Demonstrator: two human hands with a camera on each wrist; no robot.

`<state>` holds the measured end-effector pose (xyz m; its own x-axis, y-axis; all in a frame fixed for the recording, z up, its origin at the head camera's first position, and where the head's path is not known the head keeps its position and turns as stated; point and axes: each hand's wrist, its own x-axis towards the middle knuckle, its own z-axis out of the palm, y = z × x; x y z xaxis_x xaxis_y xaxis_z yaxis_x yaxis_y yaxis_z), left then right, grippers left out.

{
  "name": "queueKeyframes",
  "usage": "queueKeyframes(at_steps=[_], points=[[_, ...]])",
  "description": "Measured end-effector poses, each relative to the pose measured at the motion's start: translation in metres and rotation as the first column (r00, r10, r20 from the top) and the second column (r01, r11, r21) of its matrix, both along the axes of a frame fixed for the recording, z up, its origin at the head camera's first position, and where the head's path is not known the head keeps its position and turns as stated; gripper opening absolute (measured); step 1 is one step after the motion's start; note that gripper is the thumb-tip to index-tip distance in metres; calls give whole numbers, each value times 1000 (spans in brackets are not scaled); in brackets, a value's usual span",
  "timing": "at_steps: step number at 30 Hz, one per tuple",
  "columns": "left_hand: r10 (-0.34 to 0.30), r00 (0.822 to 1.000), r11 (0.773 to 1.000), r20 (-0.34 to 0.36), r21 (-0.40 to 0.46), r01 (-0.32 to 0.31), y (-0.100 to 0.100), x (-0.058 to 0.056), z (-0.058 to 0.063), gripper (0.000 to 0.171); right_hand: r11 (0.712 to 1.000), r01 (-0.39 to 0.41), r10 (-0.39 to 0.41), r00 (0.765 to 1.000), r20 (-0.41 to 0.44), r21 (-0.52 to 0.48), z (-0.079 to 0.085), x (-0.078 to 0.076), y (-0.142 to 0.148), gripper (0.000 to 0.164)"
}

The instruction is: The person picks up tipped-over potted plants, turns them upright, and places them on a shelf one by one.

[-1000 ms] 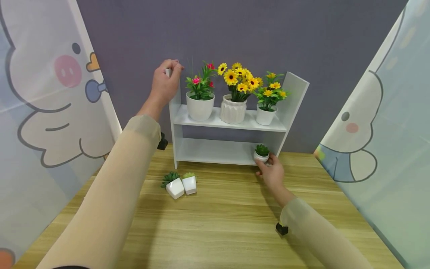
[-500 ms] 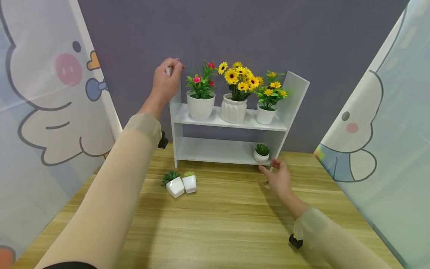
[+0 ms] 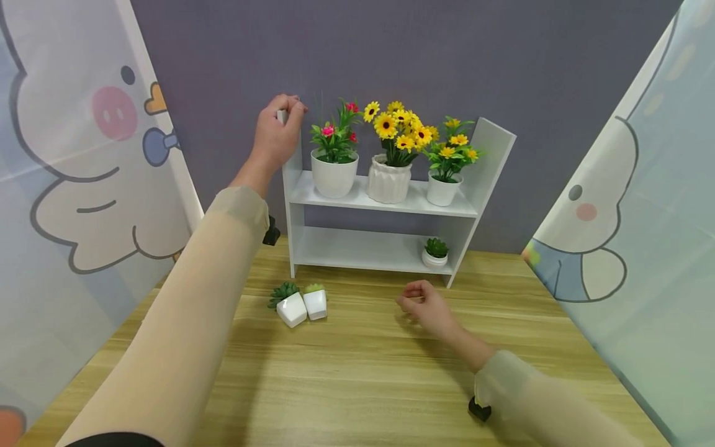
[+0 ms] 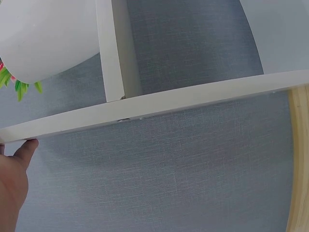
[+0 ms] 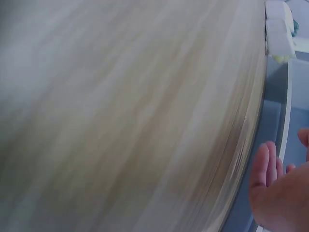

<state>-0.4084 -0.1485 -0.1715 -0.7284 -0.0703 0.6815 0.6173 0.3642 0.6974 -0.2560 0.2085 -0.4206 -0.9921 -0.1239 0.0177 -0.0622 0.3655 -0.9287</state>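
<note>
My left hand (image 3: 276,133) grips the top of the left side panel of a white two-tier shelf (image 3: 357,249); the left wrist view shows its fingertips right at the panel's edge. Over the wooden table in front of the shelf, my right hand (image 3: 429,309) holds nothing, its fingers loosely bent. A small succulent in a round white pot (image 3: 434,258) stands at the right end of the lower tier. Two more succulents lie tipped over on the table at the left, one in a white pot (image 3: 292,310), the other in a smaller white pot (image 3: 316,305).
On the upper tier stand a pink-flowered plant in a white pot (image 3: 335,177), sunflowers in a ribbed pot (image 3: 389,183) and a yellow-flowered plant in a small pot (image 3: 442,191). A grey wall (image 3: 391,49) rises behind; printed cartoon sheets (image 3: 592,186) flank the table (image 3: 346,385).
My right hand has let go of the round-potted succulent on the lower tier, drawn back and moved left over the table. My left hand has stayed on the shelf's panel.
</note>
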Motion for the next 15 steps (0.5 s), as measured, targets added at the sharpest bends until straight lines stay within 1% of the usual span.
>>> queueKeyframes(at_steps=[1, 4, 9, 15], points=[[0, 1000, 1000, -2, 0, 0, 0, 0, 0, 28, 999, -37, 37, 999, 12, 1, 1, 1, -4, 47], [5, 1000, 1000, -1, -2, -5, 0, 0, 1, 27, 993, -117, 116, 992, 57, 13, 1, 0, -16, 51], [14, 1000, 1000, 4, -10, -14, 0, 0, 1, 28, 978, -207, 202, 972, 120, 30, -1, -1, -37, 58], [22, 1000, 1000, 13, -22, -21, 1, 1, 1, 30, 962, -269, 263, 958, 110, 44, -2, -1, -65, 62]])
